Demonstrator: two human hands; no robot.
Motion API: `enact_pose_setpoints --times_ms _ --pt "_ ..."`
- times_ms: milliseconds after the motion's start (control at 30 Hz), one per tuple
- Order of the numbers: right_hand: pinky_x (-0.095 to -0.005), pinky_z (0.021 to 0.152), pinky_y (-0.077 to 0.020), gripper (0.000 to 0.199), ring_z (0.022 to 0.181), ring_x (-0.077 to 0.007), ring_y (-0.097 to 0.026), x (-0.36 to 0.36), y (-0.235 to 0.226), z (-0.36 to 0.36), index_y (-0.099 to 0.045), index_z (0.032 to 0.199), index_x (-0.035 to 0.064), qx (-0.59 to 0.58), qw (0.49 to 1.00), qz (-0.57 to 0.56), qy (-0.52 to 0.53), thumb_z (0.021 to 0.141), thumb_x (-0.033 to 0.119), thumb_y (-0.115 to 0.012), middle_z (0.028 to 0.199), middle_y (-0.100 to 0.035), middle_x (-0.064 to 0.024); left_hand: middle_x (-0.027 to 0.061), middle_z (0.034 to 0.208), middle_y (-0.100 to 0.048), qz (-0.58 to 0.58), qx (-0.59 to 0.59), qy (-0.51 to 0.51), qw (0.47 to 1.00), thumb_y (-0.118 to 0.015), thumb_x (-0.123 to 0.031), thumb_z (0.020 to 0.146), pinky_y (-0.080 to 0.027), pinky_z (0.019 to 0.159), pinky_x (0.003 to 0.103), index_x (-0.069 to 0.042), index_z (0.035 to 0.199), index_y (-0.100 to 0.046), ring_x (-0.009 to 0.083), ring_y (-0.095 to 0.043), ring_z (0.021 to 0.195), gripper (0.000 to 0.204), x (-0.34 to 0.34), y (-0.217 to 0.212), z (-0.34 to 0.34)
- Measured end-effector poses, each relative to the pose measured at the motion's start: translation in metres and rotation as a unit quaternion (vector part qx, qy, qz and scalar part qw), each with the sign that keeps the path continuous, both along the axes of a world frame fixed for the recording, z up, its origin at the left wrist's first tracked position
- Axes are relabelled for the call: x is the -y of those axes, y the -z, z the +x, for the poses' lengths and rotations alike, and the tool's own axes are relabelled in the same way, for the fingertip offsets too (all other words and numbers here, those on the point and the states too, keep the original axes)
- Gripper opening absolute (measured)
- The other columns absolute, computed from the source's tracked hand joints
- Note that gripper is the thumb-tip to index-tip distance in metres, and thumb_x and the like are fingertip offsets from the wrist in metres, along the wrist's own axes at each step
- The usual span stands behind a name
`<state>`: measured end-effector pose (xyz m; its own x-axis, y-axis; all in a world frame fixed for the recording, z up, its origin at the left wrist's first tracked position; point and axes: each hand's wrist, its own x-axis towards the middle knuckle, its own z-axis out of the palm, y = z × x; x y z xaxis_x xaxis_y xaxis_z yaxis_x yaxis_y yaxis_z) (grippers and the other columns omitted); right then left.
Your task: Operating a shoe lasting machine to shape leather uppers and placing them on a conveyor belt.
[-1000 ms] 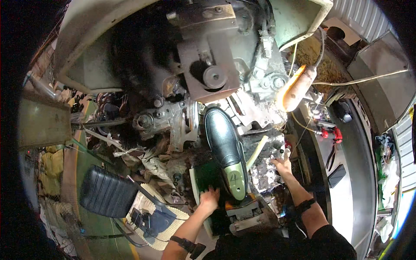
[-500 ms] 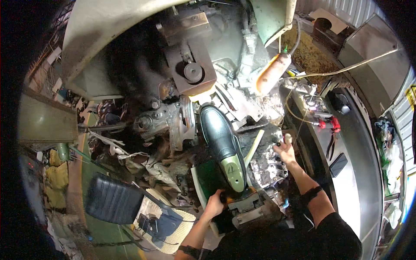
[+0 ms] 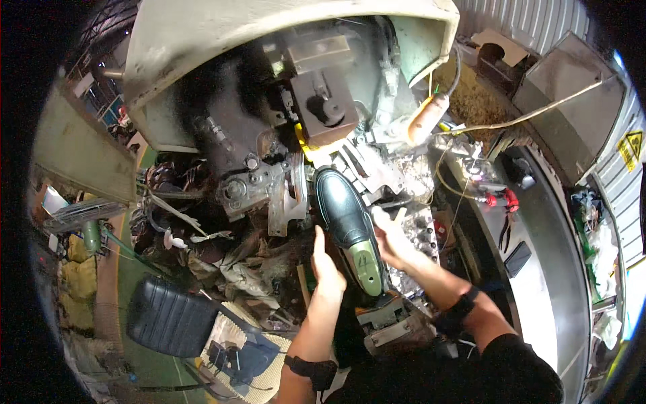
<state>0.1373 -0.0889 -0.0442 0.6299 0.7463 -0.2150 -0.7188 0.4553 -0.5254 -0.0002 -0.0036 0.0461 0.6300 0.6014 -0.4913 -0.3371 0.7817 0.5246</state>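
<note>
A black leather shoe, toe pointing away from me, sits on a green shoe last in the middle of the machine. My left hand is beside the shoe's left side, open, its fingers stretched forward and a small dark gap apart from the last. On the other side, my right hand is open with fingers extended, close against the shoe's right edge; whether it touches cannot be made out. Under the heel end of the last is a grey metal block.
Beyond the toe hangs a brown machine block under a pale hood. A lit lamp is at the far right. A phone and a red-handled tool lie on the right bench. A black-backed chair stands at left.
My left hand has let go of a dark knob near the heel and moved up beside the shoe. My right hand has come in from the right to the shoe's other side. The view has shifted.
</note>
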Motion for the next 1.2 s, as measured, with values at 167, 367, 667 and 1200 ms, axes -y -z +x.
enact_pose_setpoints --times_ms 167,367,667,1200 --pt "-0.0338 0.113 -0.037 0.051 0.119 -0.0171 -0.055 -0.017 -0.039 -0.038 -0.049 0.142 0.0027 0.043 0.99 -0.105 0.089 0.095 0.011 -0.068 0.136 -0.058 -0.0072 0.0095 0.129 -0.065 -0.054 0.045 -0.04 0.997 -0.057 -0.045 0.1 -0.047 0.102 0.041 -0.006 0.127 -0.064 0.026 -0.061 0.115 0.047 -0.017 0.051 0.002" --pt "-0.034 0.107 -0.0439 0.05 0.12 -0.018 -0.054 -0.012 -0.05 -0.04 -0.055 0.137 -0.0027 0.062 0.977 -0.162 0.126 0.09 0.001 -0.072 0.138 -0.057 -0.0083 0.0079 0.121 -0.069 -0.039 0.031 -0.046 0.998 -0.048 -0.043 0.104 -0.049 0.099 0.042 -0.007 0.124 -0.065 0.027 -0.065 0.108 0.045 -0.013 0.051 0.003" --pt "-0.0357 0.107 -0.0445 0.052 0.115 -0.0183 -0.057 -0.01 -0.058 -0.042 -0.052 0.138 -0.0045 0.015 0.982 -0.135 0.13 0.09 0.001 -0.072 0.131 -0.061 -0.0095 0.0097 0.122 -0.069 -0.022 -0.045 -0.039 0.998 -0.05 -0.045 0.104 -0.052 0.097 0.043 -0.006 0.124 -0.065 0.0272 -0.065 0.107 0.047 -0.007 0.031 0.0" --pt "-0.0358 0.109 -0.0439 0.053 0.116 -0.0202 -0.058 -0.01 -0.047 -0.034 -0.051 0.14 -0.0023 0.015 0.987 -0.13 0.094 0.091 0.001 -0.07 0.134 -0.06 -0.0118 0.0125 0.125 -0.066 -0.084 0.017 -0.066 0.994 -0.065 -0.036 0.098 -0.052 0.095 0.041 0.002 0.124 -0.064 0.0254 -0.065 0.107 0.046 -0.009 0.034 0.0"
